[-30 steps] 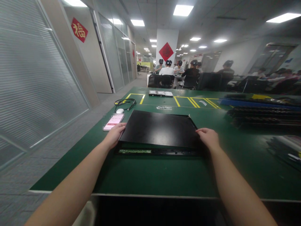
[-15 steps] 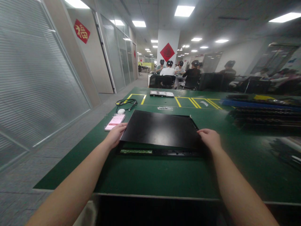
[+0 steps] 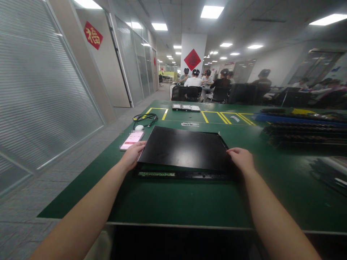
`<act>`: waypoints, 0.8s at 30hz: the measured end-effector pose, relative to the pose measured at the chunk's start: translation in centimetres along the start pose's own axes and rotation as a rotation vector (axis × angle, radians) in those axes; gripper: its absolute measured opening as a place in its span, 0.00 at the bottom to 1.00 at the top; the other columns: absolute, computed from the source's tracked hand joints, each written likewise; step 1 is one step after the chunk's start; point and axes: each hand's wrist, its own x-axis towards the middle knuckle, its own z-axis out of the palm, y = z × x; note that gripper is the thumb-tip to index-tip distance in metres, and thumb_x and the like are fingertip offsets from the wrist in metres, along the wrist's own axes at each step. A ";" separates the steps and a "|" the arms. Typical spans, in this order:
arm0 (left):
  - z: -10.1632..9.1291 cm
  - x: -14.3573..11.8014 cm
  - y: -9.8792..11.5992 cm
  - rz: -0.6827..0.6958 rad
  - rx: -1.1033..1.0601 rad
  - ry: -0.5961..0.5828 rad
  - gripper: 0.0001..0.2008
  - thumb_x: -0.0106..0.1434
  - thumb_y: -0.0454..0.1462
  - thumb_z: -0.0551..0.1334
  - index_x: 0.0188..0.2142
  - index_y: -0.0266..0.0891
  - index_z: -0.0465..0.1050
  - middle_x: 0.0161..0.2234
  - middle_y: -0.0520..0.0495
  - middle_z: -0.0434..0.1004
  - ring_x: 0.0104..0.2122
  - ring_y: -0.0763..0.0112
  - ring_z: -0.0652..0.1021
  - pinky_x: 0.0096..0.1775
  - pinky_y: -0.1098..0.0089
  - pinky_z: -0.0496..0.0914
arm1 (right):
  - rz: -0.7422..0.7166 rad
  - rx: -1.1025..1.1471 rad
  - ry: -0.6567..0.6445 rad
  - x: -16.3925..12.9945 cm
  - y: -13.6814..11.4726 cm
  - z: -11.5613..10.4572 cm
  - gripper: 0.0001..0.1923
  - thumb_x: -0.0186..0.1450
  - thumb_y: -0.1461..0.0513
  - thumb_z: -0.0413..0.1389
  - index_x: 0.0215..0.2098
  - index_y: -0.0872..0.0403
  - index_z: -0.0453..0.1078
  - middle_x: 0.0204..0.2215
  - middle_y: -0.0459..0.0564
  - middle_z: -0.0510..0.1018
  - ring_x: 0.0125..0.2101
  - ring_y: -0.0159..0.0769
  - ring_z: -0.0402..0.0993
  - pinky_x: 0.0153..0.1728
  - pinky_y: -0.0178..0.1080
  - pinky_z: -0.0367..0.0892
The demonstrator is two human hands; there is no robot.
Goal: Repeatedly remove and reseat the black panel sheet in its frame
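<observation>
Nothing has shifted: my left hand [image 3: 133,154] and right hand [image 3: 242,159] still grip the black cover's [image 3: 184,147] near corners. It sits on the chassis [image 3: 184,175] mid-table, seemingly not fully seated.

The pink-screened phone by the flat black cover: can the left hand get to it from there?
Probably yes: the left hand rests at the flat black cover's corner, and the pink-screened phone lies just beyond, nothing between.

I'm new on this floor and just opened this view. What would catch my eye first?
A flat black cover panel lies mid-table on the green table, with the left hand at its near left corner and the right hand at its near right corner. Left of it a phone glows pink, and a red diamond sign hangs on the far pillar.
</observation>
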 end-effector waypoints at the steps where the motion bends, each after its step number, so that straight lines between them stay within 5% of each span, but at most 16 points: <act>1: 0.0 0.0 0.0 0.001 -0.001 0.003 0.16 0.59 0.23 0.60 0.44 0.32 0.80 0.29 0.44 0.86 0.31 0.66 0.85 0.30 0.74 0.76 | -0.003 -0.006 0.005 0.0 0.0 0.0 0.14 0.59 0.61 0.56 0.35 0.48 0.85 0.30 0.50 0.84 0.34 0.43 0.78 0.36 0.40 0.67; 9: 0.1 -0.1 0.2 0.014 0.005 0.020 0.18 0.58 0.26 0.61 0.47 0.34 0.80 0.30 0.45 0.85 0.30 0.65 0.84 0.31 0.72 0.77 | -0.024 -0.008 0.010 0.1 0.2 0.1 0.13 0.60 0.61 0.56 0.35 0.49 0.85 0.35 0.50 0.85 0.37 0.43 0.78 0.37 0.39 0.67; 15: 0.3 -0.8 0.6 0.020 0.018 -0.015 0.12 0.55 0.28 0.65 0.39 0.36 0.79 0.30 0.46 0.85 0.31 0.64 0.85 0.26 0.74 0.74 | -0.032 -0.058 0.016 0.1 0.3 0.2 0.14 0.60 0.61 0.56 0.36 0.49 0.85 0.36 0.50 0.85 0.36 0.42 0.79 0.37 0.38 0.68; 24: -0.4 -0.7 0.5 0.090 0.152 -0.029 0.18 0.50 0.34 0.70 0.42 0.38 0.81 0.34 0.46 0.87 0.35 0.59 0.86 0.37 0.66 0.79 | -0.104 -0.358 -0.085 0.2 -1.5 -0.3 0.17 0.61 0.61 0.54 0.41 0.49 0.84 0.39 0.53 0.85 0.40 0.45 0.80 0.37 0.40 0.69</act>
